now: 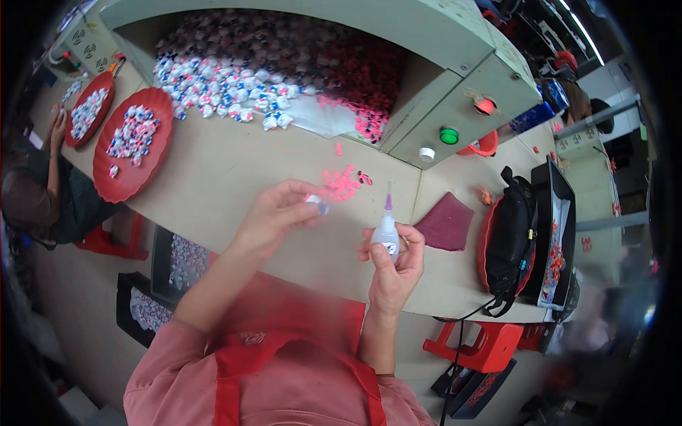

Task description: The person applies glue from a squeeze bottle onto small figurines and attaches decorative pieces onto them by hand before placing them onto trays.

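Observation:
My left hand (266,219) pinches a small rounded white piece (317,204) with blue and pink patches between thumb and fingertips. In my right hand (395,273) is a squeeze bottle (386,233), whitish and translucent, held upright with its thin purple needle tip (388,201) pointing up. The needle stands apart from the piece, to its right. Just beyond my left fingertips, small pink pieces (341,184) lie scattered on the tabletop (234,167). A few darker red bits (365,178) sit at their right side.
A pale-green cabinet (433,106) at the back holds heaped white-and-blue pieces (220,85) and pink ones (369,124). Left stands a red scalloped plate (149,170), near a co-worker's hand (57,128). To the right are a maroon cloth (446,221), a black bag (508,231) and a black tray (561,181).

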Action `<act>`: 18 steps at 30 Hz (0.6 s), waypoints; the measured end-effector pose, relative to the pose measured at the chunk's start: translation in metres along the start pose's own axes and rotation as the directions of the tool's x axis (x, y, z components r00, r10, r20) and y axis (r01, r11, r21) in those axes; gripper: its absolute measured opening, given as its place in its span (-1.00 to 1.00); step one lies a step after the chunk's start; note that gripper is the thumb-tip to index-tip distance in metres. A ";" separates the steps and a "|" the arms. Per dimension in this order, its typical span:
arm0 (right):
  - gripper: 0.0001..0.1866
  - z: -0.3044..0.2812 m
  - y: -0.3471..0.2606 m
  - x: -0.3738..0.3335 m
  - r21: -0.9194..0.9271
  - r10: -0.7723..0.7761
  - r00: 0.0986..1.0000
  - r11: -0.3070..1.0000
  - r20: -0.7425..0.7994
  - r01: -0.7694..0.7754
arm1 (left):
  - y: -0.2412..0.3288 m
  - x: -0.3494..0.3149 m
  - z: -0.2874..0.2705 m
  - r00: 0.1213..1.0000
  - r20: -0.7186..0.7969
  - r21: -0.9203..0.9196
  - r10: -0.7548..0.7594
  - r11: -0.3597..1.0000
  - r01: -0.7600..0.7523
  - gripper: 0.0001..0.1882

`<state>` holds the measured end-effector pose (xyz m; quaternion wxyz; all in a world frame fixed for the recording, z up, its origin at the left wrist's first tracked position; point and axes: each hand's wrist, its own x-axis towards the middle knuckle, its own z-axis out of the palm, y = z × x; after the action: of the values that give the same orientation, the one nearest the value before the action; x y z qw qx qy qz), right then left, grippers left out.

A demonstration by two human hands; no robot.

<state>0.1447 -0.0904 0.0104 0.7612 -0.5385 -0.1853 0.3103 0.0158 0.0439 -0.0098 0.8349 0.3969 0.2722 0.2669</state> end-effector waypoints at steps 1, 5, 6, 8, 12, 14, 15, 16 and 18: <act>-0.64 0.001 0.001 -0.001 -0.033 -0.030 0.999 0.999 0.035 0.032 | 0.000 -0.005 0.001 0.999 0.017 -0.128 -0.030 0.991 0.032 -0.59; -0.58 -0.002 -0.002 -0.007 -0.071 -0.147 0.989 0.987 -0.010 0.146 | 0.001 -0.013 0.016 0.992 0.104 -0.147 0.064 0.988 -0.049 -0.57; -0.58 -0.001 -0.003 -0.009 -0.075 -0.144 0.990 0.987 -0.009 0.143 | 0.003 -0.015 0.021 0.989 0.079 -0.002 0.128 0.992 -0.128 -0.54; -0.58 0.001 -0.005 -0.013 -0.238 -0.344 0.939 0.913 -0.010 0.332 | 0.005 -0.016 0.025 0.979 0.059 0.140 0.193 0.970 -0.199 -0.51; -0.63 0.013 -0.011 -0.026 -0.382 -0.472 0.879 0.802 0.065 0.459 | 0.007 -0.017 0.023 0.976 0.038 0.165 0.214 0.962 -0.217 -0.50; -0.67 0.016 -0.014 -0.028 -0.487 -0.473 0.863 0.720 0.177 0.494 | 0.009 -0.019 0.025 0.966 0.053 0.211 0.252 0.943 -0.257 -0.51; -0.67 0.017 -0.014 -0.028 -0.485 -0.469 0.864 0.722 0.182 0.494 | 0.011 -0.022 0.029 0.961 0.013 0.216 0.275 0.938 -0.272 -0.54; -0.68 0.018 -0.014 -0.028 -0.496 -0.468 0.856 0.702 0.219 0.511 | 0.012 -0.024 0.031 0.955 -0.024 0.221 0.297 0.933 -0.285 -0.57; -0.69 0.019 -0.013 -0.027 -0.506 -0.466 0.847 0.682 0.255 0.528 | 0.009 -0.026 0.028 0.953 -0.025 0.222 0.302 0.931 -0.289 -0.59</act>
<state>0.1160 -0.0982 0.0309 0.6142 -0.6485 -0.4467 0.0520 0.0142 0.0175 0.0192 0.7289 0.5134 0.2613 0.3699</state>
